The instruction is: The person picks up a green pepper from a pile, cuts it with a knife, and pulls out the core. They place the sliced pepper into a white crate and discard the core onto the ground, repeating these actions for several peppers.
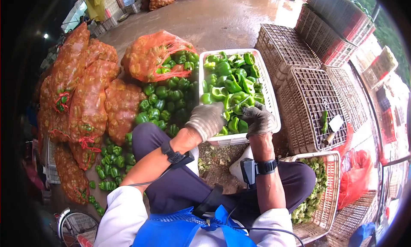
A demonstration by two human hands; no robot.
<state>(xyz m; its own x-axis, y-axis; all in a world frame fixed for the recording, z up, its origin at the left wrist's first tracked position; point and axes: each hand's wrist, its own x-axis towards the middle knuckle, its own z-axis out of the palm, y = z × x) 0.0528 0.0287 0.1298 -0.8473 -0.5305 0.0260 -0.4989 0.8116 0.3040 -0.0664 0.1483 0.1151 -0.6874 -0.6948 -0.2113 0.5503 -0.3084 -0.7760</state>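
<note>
Both hands wear grey gloves and are over the near part of a white crate (271, 99) filled with cut green peppers (233, 85). My left hand (208, 119) is closed at the crate's left side, its fingers against green pepper; how much of it is gripped is hard to see. My right hand (259, 119) is closed, with a thin curved tool (238, 103) reaching from its fingers toward the left hand. Left of the crate, whole green peppers (165, 102) lie heaped on the floor, beside an open orange net sack (145, 58).
Full net sacks (87, 101) stand at the left. Plastic crates (308, 105) are stacked at the right, with a knife (333, 129) on one. A crate (332, 195) of pepper cores (314, 191) sits beside the right knee. A wheel (79, 227) shows at lower left.
</note>
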